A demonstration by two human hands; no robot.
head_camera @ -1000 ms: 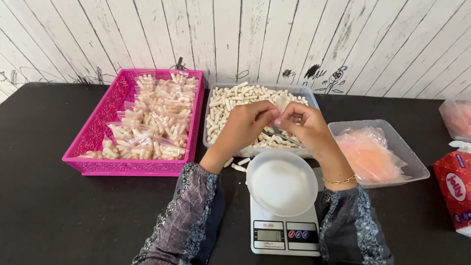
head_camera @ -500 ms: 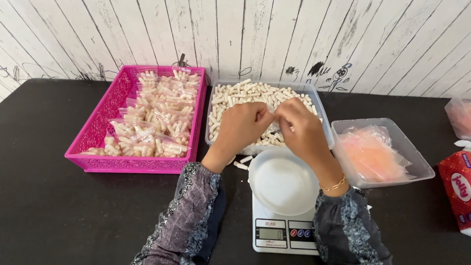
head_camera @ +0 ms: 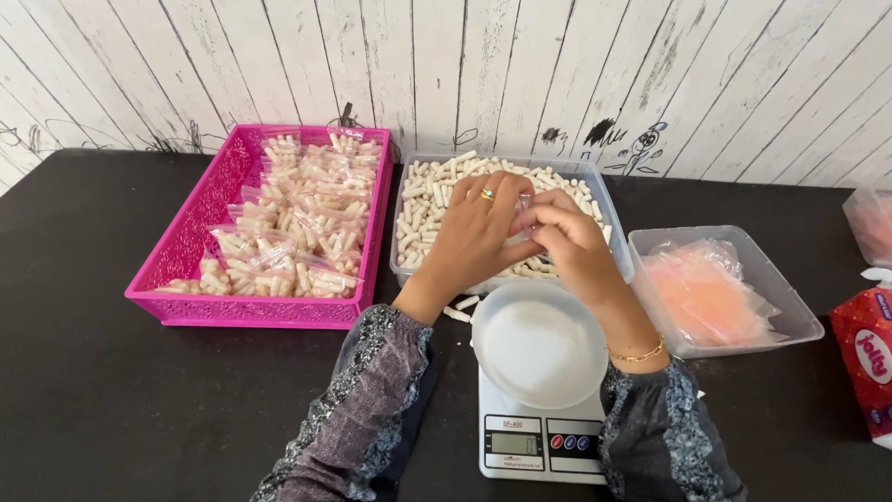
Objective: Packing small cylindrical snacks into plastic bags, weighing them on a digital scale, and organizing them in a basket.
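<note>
Both hands meet above the clear rectangular plastic tub [head_camera: 595, 186] heaped with small cream-white cylindrical pellets [head_camera: 437, 191], which sits at the far middle of the black surface [head_camera: 111, 390]. The left hand [head_camera: 478, 232], a ring on one finger, and the right hand [head_camera: 567, 244] pinch a small clear plastic bag [head_camera: 526, 212] between their fingertips. The bag is mostly hidden by the fingers, so I cannot tell whether it is open or holds anything. Held there, just over the pellets, anything that drops would fall back into the tub.

Just near the hands, a round white shallow bowl [head_camera: 537, 342] rests on a small white digital kitchen scale [head_camera: 539, 446], its display and buttons turned toward the person. Its place directly below the tub keeps it within a short reach of the pellets. A few loose pellets [head_camera: 459, 309] lie on the surface between tub and bowl.

To the left, just beside the tub, a bright pink perforated plastic tray [head_camera: 186, 251] holds many small sealed clear bags of pellets [head_camera: 288, 232], piled loosely. To the right, a second clear plastic container [head_camera: 790, 321] holds a stack of pinkish flat empty bags [head_camera: 697, 293], close to the right hand. At the right edge are a red-and-white packet [head_camera: 869, 358] and part of another clear container [head_camera: 869, 218]. A whitewashed plank wall [head_camera: 465, 65] stands behind.
</note>
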